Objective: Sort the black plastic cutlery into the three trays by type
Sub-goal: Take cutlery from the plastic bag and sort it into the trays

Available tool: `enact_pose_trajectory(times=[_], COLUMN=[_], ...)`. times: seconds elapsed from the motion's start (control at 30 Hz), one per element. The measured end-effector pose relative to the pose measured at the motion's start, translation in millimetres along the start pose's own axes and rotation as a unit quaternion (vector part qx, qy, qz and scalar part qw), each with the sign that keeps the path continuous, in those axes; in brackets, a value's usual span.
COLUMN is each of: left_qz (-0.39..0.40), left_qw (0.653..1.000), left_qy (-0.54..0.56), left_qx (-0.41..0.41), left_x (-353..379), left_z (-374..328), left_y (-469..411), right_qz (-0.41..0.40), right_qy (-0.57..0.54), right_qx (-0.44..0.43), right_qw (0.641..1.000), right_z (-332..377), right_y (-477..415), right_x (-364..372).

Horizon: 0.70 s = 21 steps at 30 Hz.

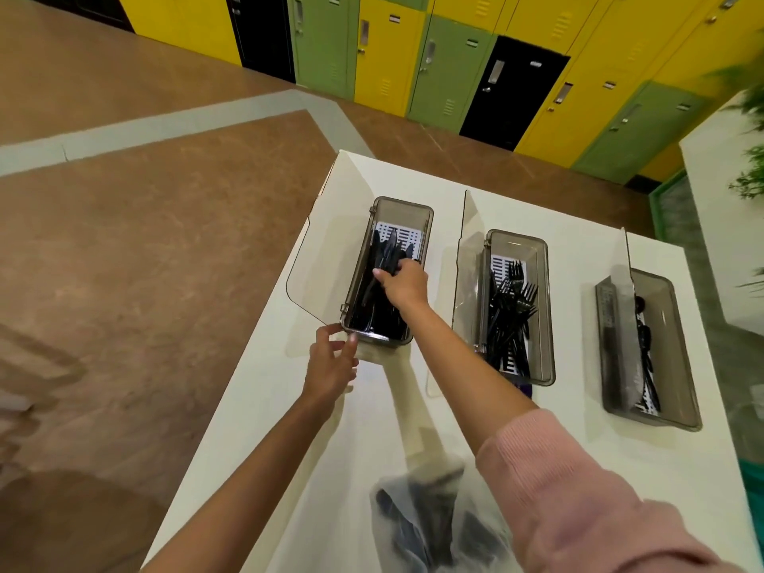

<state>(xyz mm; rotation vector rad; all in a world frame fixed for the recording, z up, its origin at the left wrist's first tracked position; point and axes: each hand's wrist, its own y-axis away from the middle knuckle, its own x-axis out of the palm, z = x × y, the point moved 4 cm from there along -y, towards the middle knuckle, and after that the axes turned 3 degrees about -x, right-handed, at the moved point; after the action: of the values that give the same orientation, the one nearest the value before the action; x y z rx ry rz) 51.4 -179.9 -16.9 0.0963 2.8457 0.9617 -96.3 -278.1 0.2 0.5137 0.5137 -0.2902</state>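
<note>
Beside left tray, raised lid, perhaps a bag

Head camera looks steeply down, close above table.

A locker room or canteen hall: yellow, green and black lockers line the wall beyond the white table, over brown flooring.
</note>
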Motion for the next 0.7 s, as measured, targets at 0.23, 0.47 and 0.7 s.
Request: enact_pose_trajectory(times=[0.23,0.47,0.7], left_qz=[-0.01,0.064,0.26], left_qw=[1.0,0.992,0.914], left_qy=[-0.001,-0.088,-0.296], left_qx=[0.01,0.057,0.095], left_x=[2,32,70], left_z=[2,8,40], left_y=[20,79,140], right_qz=[0.009,0.116,0.028], right_qy=[-0.001,-0.096,-0.069], right_qx=[-0.102,-0.146,-0.091], right_qw=[0.995,0.978,0.993], right_z=[10,-32,-108], right_y=[50,160,232], right_x=[-32,-91,-148])
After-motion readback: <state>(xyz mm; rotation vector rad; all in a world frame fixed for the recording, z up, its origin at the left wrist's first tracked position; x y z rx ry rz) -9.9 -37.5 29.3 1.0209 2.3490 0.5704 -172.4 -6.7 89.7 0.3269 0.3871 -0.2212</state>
